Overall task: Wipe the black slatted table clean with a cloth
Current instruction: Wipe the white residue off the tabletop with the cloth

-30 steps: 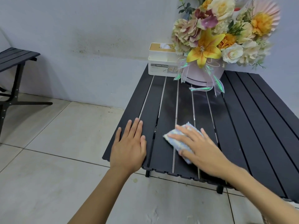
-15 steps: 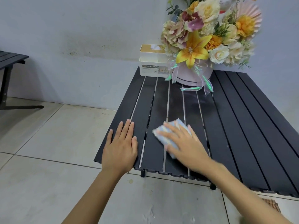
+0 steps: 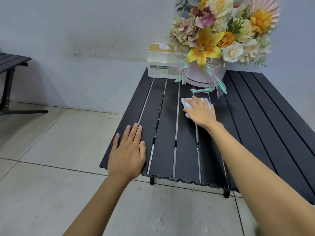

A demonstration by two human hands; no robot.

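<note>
We face a pale bluish wall (image 3: 81, 40) marked with dark smudges, which meets a floor (image 3: 51, 193) of large light tiles. At the far left stands a black slatted bench (image 3: 12, 61) on dark legs.

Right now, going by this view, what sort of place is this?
Likely an indoor home or small-shop corner, can't tell which: pale tiled floor, plain scuffed wall, and a low black slatted table carrying a tissue holder and a boxed flower arrangement.
</note>
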